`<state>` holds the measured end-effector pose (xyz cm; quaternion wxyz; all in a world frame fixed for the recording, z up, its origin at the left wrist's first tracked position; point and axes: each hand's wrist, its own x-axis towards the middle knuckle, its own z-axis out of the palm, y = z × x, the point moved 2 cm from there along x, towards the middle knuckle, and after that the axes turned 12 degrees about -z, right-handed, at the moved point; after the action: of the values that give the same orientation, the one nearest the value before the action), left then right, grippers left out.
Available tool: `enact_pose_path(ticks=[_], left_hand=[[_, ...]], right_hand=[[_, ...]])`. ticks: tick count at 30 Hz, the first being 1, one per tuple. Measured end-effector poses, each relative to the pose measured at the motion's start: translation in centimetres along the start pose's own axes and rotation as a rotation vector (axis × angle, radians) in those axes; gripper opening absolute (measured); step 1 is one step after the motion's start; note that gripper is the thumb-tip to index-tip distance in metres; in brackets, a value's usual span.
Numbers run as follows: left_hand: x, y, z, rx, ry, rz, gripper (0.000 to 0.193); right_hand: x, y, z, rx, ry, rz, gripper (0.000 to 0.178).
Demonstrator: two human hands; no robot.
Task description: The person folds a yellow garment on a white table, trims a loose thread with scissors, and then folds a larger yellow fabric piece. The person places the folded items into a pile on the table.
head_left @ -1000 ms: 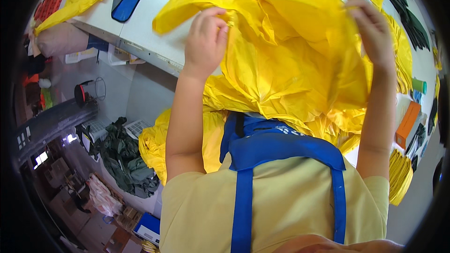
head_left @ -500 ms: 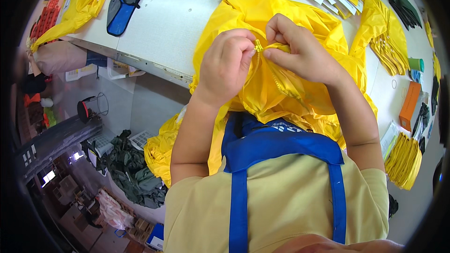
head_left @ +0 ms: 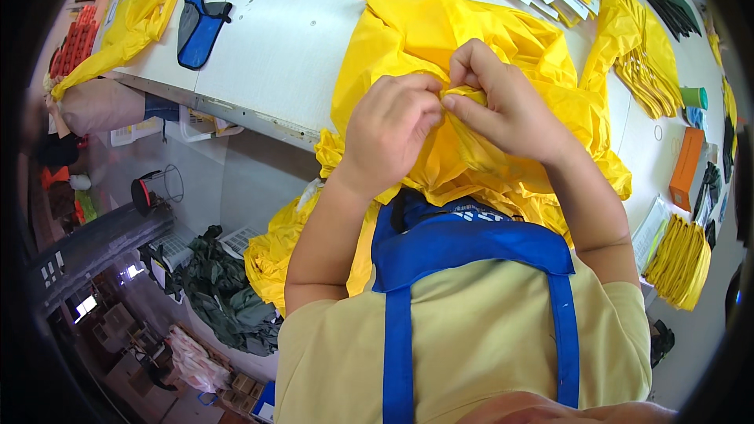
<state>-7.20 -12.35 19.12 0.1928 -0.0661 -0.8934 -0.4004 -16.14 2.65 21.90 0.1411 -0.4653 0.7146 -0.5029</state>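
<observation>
A bunched yellow garment [head_left: 424, 27] of thin, shiny fabric lies on the white table in front of me and hangs over its near edge. My left hand [head_left: 393, 129] is closed at the zipper, its fingertips pinched together, and the zipper's slider is hidden behind them. Close beside it, my right hand [head_left: 503, 102] pinches the garment's edge between thumb and bent index finger. The fingertips of both hands nearly meet over the fabric.
On the white table [head_left: 267, 39] lies a blue-and-grey cloth piece [head_left: 203, 27]. Folded yellow pieces [head_left: 648, 71], an orange box [head_left: 687, 169] and a green roll [head_left: 693, 97] sit to the right. Dark green fabric [head_left: 228, 290] is heaped low at the left. Another person's arm [head_left: 102, 102] shows far left.
The yellow slider that showed at my left fingertips is now covered. My left hand has moved slightly down and turned, with its fingers curled in closer to my right hand.
</observation>
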Motion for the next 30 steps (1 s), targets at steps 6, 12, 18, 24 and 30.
enact_pose_path(ticks=[6, 12, 18, 24, 30], left_hand=[[-0.1, 1.0, -1.0, 0.056, -0.169, -0.065, 0.018], [2.1, -3.8, 0.4, 0.214, -0.268, -0.183, 0.031], [2.6, -4.8, -1.9, 0.227, -0.373, -0.582, 0.014], [4.9, -6.6, -4.5, -0.459, -0.185, -0.854, 0.016], [7.0, -2.8, 0.0, -0.662, -0.310, -0.888, 0.018]], right_hand=[[-2.5, 1.4, 0.7, -0.036, 0.135, 0.033, 0.025], [-5.5, 2.1, -0.6, 0.020, -0.122, 0.108, 0.025], [-20.3, 13.0, -17.2, -0.867, 0.509, 0.661, 0.047], [-34.0, 16.4, -14.5, -0.280, 0.108, 1.069, 0.046], [-29.1, 14.1, -7.7, -0.005, 0.278, 0.770, 0.031]])
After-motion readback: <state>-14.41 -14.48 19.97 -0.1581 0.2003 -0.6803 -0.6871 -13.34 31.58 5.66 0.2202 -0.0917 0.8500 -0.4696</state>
